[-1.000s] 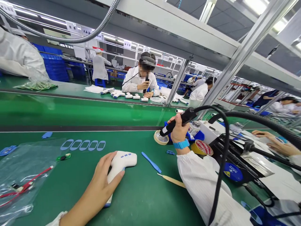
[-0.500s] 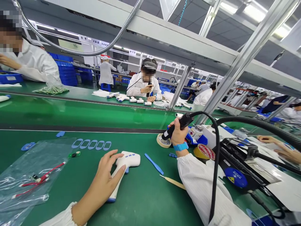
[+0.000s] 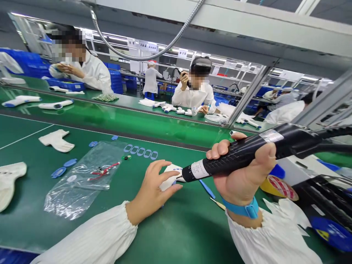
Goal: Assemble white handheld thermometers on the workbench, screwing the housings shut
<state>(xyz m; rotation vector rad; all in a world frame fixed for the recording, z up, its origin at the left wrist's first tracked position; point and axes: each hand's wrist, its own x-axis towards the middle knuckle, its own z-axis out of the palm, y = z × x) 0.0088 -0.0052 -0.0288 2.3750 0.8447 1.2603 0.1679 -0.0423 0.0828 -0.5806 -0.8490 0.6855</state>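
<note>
My right hand (image 3: 242,172) is wrapped around a black electric screwdriver (image 3: 236,154), held nearly level and pointing left. Its thin bit reaches over a white gun-shaped thermometer housing (image 3: 167,183) with small blue buttons, which lies on the green bench. Whether the bit touches the housing I cannot tell. My left hand (image 3: 154,187) is over the housing, thumb and forefinger apart on either side of the bit tip. That hand and the screwdriver hide much of the housing. Behind the screwdriver lie a blue pry tool (image 3: 207,189) and a tool with a pale handle (image 3: 218,203).
A clear plastic bag (image 3: 79,183) with red-wired parts (image 3: 103,171) lies left, below several blue frames (image 3: 140,151). White shell parts (image 3: 57,140) sit farther left. Red-and-yellow tape (image 3: 280,187) and a black device with a blue label (image 3: 332,233) are at right. Co-workers sit opposite.
My right hand has brought the screwdriver from the round dish at the right over to the housing by my left hand. The view has turned, so the bench things appear farther right.
</note>
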